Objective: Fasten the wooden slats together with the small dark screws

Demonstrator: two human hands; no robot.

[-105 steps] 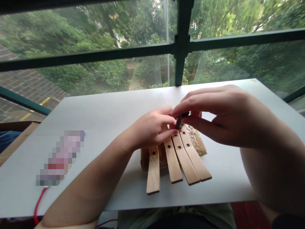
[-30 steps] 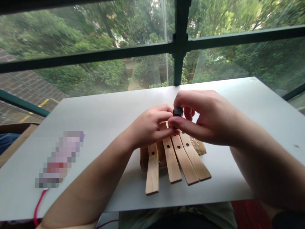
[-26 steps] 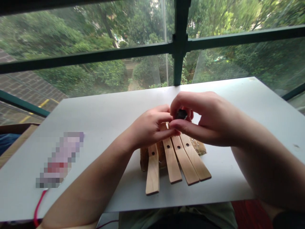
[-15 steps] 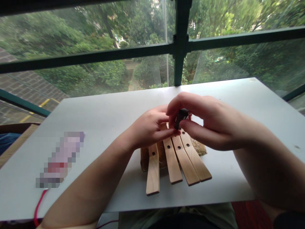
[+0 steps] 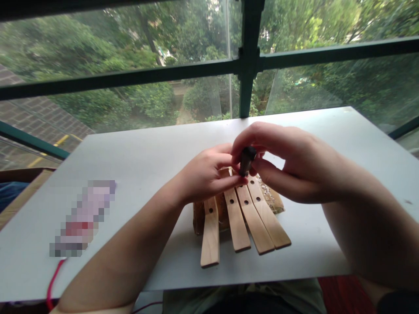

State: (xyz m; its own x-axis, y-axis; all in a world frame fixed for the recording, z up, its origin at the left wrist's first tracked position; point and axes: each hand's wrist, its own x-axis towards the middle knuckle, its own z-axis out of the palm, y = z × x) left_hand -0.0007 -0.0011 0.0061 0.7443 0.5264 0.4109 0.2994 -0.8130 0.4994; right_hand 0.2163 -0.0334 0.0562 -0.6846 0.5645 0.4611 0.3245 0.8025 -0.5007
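A small dark cylindrical piece, like a stubby knob [image 5: 248,160], stands tilted between my two hands; its exact kind is unclear. My left hand [image 5: 212,172] pinches near its lower end, thumb tip against the base and other fingers partly hidden behind. From the right, my right hand [image 5: 288,163] curls its fingers round the upper part, thumb along the near side. Below them, several pale wooden slats [image 5: 240,233] with dark screw heads fan toward me. They lie on a brown, wrapped block [image 5: 274,201] dotted with small whitish specks. Its far side is covered by my hands.
The white table [image 5: 147,157] stretches to the window, with a green window frame [image 5: 245,87] beyond. On the left lies a blurred-out flat item [image 5: 85,218] with a red cord [image 5: 50,283]. A cardboard box [image 5: 29,192] stands off the left edge.
My right hand has shifted slightly, its thumb drawing back to the right. More of the dark piece shows, and its tilt differs a little. My left hand stays still.
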